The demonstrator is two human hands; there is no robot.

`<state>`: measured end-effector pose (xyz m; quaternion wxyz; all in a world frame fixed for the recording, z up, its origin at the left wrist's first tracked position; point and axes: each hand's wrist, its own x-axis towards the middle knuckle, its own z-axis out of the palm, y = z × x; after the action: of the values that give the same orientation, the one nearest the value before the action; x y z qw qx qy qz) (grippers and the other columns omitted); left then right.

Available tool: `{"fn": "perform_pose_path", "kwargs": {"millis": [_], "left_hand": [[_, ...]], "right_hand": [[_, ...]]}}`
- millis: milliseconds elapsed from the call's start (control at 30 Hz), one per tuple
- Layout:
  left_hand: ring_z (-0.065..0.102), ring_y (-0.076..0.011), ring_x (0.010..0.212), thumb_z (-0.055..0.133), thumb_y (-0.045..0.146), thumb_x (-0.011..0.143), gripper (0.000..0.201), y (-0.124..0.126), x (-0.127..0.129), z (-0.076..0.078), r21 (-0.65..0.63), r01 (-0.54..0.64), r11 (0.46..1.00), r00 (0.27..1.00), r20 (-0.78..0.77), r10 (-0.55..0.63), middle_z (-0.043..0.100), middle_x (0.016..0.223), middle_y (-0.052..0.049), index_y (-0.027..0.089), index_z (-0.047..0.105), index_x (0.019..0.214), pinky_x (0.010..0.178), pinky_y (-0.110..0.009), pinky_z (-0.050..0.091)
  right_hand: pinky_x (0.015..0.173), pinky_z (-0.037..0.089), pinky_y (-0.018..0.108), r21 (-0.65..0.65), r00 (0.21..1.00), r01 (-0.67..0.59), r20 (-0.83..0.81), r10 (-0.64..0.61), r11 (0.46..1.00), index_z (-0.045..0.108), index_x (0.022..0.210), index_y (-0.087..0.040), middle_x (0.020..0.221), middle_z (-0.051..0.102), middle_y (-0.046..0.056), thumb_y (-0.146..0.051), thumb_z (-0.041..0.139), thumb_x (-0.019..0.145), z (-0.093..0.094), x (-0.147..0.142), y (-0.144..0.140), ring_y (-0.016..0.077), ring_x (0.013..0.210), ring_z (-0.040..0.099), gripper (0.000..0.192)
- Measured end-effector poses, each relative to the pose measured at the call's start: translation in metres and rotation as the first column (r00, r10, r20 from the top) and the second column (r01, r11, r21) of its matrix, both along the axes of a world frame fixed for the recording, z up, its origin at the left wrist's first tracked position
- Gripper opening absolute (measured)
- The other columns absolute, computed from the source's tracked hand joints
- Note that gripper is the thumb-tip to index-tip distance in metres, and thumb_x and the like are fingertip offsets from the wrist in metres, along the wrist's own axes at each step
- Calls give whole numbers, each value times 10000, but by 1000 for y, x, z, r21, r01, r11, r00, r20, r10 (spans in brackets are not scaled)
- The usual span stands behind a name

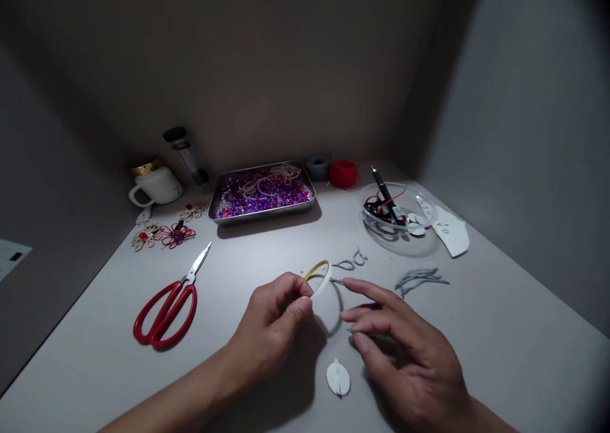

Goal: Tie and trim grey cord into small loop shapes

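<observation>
- Pinched between thumb and finger of the left hand [274, 322] is a thin white ring [320, 278] with a yellow patch on its top edge, lifted a bit off the grey table [500, 331].
- Just beside the ring, the right hand [405, 350] hovers with its fingers spread and loose. It holds nothing that I can see.
- One fingertip of the right hand points at a tiny grey bit next to the ring, but it is too small to tell if they touch.
- Below the ring, near the person, a little white leaf shape [338, 378] lies flat on the table, between the two hands.
- Just behind the ring lie two small grey wire loops [351, 261].
- To the right of the ring sits a bunch of grey wire pieces [421, 279].
- Far left of the ring lie red scissors [166, 309], shut, with the blades pointing away from the person.
- Behind the ring stands a metal tray [261, 192] full of purple and red beads, with pale cord on top.
- Right of the tray are a grey thread spool [318, 166] and a red thread spool [344, 173].
- Far right, behind the ring, a clear bowl [398, 220] holds a black tool and some wires, with white paper shapes [450, 231] beside it.
- Left of the tray are a white cup [155, 185], a small bottle with a black cap [185, 153], and some little wire flowers [164, 233].
</observation>
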<state>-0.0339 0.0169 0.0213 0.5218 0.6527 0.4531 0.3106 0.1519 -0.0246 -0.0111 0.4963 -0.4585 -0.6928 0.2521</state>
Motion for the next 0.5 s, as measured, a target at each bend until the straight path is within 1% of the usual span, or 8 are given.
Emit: {"fn": "perform_pose_path", "kwargs": {"millis": [67, 133, 200, 267, 400, 500], "left_hand": [[370, -109, 560, 468, 284, 833, 142, -2, 1, -5, -27, 0, 1000, 999, 52, 2, 456, 609, 35, 175, 479, 743, 516, -220, 302], [363, -109, 556, 468, 291, 838, 143, -2, 1, -8, -28, -4, 1000, 998, 66, 6, 446, 606, 39, 177, 481, 752, 513, -221, 294], [363, -110, 550, 463, 292, 838, 140, -2, 1, -9, -18, -6, 1000, 998, 61, 7, 441, 600, 40, 179, 481, 756, 511, -222, 295], [365, -112, 541, 457, 290, 837, 137, -2, 1, -9, 4, -2, 1000, 1000, 29, 2, 443, 592, 40, 180, 480, 757, 507, -224, 298], [369, -114, 534, 438, 269, 841, 129, -4, 3, -8, 88, 20, 996, 997, -70, -14, 443, 588, 39, 180, 472, 753, 509, -227, 309], [352, -106, 520, 443, 253, 843, 116, -4, 3, -9, 102, 51, 993, 995, -86, -42, 413, 575, 51, 175, 492, 772, 494, -216, 302]], "right_hand": [[853, 501, 363, 37, 999, -22, 28, 21, 999, 601, 790, -210, 1103, 619, 121, -82, 555, 751, 2, -1, -1, 272, 1099, 550, 140], [843, 514, 341, 32, 999, -36, 34, 35, 999, 599, 795, -200, 1188, 571, 129, -76, 550, 757, 4, -2, 0, 249, 1061, 580, 138], [845, 516, 334, 16, 999, -44, 32, 44, 999, 598, 785, -194, 1213, 555, 130, -78, 546, 763, 5, -4, 1, 229, 1011, 608, 129], [849, 516, 337, -4, 998, -50, 37, 50, 999, 597, 761, -191, 1214, 559, 130, -84, 544, 764, 5, -5, 1, 224, 985, 623, 119], [883, 501, 344, -35, 996, -66, 52, 68, 997, 603, 751, -183, 1233, 560, 137, -98, 544, 764, 4, -6, 3, 238, 1019, 613, 104], [908, 485, 341, -45, 994, -78, 73, 81, 996, 605, 757, -179, 1221, 576, 147, -104, 545, 766, 3, -5, 2, 240, 1049, 600, 96]]}}
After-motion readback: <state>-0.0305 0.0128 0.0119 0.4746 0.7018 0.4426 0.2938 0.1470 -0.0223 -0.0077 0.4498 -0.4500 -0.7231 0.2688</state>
